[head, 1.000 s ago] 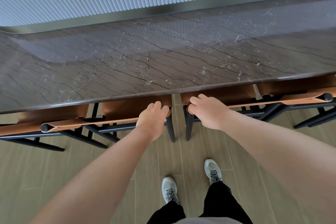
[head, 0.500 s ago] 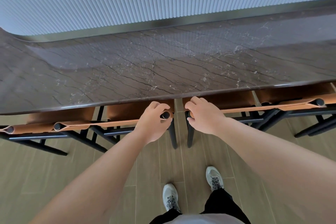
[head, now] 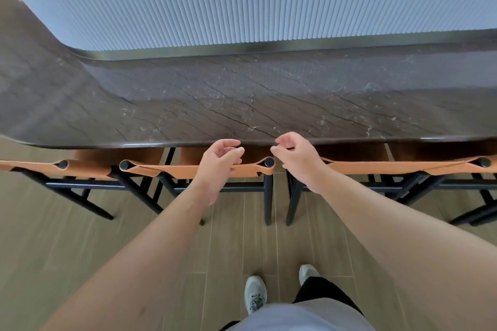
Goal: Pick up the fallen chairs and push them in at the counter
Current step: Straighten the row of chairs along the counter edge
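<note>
Three chairs with tan leather backs and black frames stand upright, tucked under the dark marble counter (head: 242, 105). The middle chair (head: 172, 169) is just in front of me, the right chair (head: 390, 166) beside it, and a third chair (head: 35, 166) at the far left. My left hand (head: 219, 161) hovers over the middle chair's backrest, fingers loosely curled and apart, holding nothing. My right hand (head: 295, 156) hangs above the right chair's left post, also open and empty. Both hands are near the counter's front edge.
A white ribbed wall panel (head: 242, 13) rises behind the counter, which curves away at the left. Wood-look floor tiles (head: 80, 236) lie below. My feet in grey sneakers (head: 255, 293) stand close behind the chairs.
Both hands have let go of the chair backs and lifted off, fingers spreading. The camera view has tilted up, showing more of the wall panel.
</note>
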The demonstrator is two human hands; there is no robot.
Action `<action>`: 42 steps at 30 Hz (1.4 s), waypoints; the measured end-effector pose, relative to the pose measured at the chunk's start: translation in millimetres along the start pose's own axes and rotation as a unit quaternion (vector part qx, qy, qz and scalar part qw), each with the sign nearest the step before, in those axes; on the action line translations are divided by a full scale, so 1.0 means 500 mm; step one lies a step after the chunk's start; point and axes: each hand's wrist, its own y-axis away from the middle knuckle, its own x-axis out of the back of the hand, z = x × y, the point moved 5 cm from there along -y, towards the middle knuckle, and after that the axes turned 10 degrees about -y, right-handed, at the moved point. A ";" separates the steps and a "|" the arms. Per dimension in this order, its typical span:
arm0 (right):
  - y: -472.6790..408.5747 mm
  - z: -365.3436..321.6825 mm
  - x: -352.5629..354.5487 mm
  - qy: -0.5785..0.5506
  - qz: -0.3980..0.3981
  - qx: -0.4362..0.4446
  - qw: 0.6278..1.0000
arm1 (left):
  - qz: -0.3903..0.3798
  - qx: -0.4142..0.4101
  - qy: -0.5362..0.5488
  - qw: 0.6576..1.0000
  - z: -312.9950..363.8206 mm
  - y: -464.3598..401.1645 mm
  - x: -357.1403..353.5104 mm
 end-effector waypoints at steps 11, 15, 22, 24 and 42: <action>0.016 -0.064 -0.034 -0.199 -0.130 -0.062 0.969 | 0.102 0.068 0.188 0.974 0.010 0.087 0.047; 0.020 -0.081 -0.064 -0.186 -0.196 -0.050 0.961 | 0.145 0.064 0.195 0.968 0.019 0.133 0.066; 0.062 -0.115 -0.190 -0.173 -0.287 -0.057 0.941 | 0.226 0.057 0.211 0.949 -0.007 0.237 0.164; 0.081 -0.128 -0.242 -0.148 -0.310 -0.053 0.938 | 0.254 0.052 0.226 0.939 -0.024 0.263 0.213; 0.218 -0.185 -0.795 -0.130 -0.273 -0.054 0.952 | 0.236 0.040 0.241 0.941 -0.247 0.374 0.742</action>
